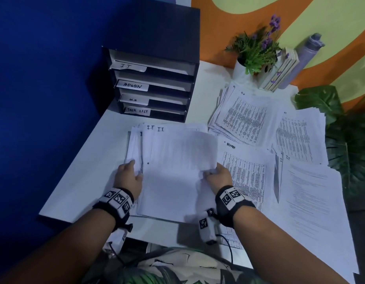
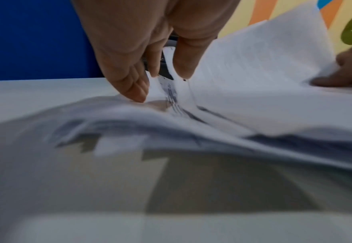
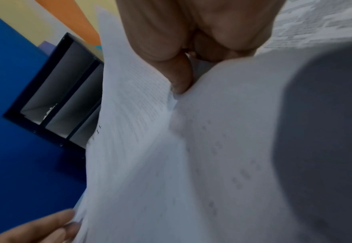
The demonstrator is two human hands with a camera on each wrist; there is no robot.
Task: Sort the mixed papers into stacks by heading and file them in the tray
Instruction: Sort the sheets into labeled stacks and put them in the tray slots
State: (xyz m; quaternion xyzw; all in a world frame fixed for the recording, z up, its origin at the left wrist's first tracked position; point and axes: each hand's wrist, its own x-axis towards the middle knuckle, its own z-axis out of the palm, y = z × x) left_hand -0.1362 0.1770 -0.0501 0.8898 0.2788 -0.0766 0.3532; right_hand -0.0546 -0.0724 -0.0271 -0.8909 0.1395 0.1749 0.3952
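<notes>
Spanning most of the head view: a white table, near edge cut off by the person's patterned shirt. Standing at its far left corner against the blue wall, a black four-slot paper tray, slots tagged I.T, ADMIN, H.R and TASK LIST; slot contents too dark to make out. Spread on the right: an I.T sheet pile running out of frame, an ADMIN stack partly covered, a fanned H.R stack, one more printed stack with heading too small to read. Lying front and centre, the I.T stack, its printed text washed out. Pinching its lifted right edge between thumb and curled fingers, the right hand; same pinch close up in the right wrist view. Resting on the stack's left edge, the left hand, fingertips pointing down onto the sheets, thumb pressing separately; lower sheets blurred. Far right: a potted lavender plant, some upright books, a grey bottle.
</notes>
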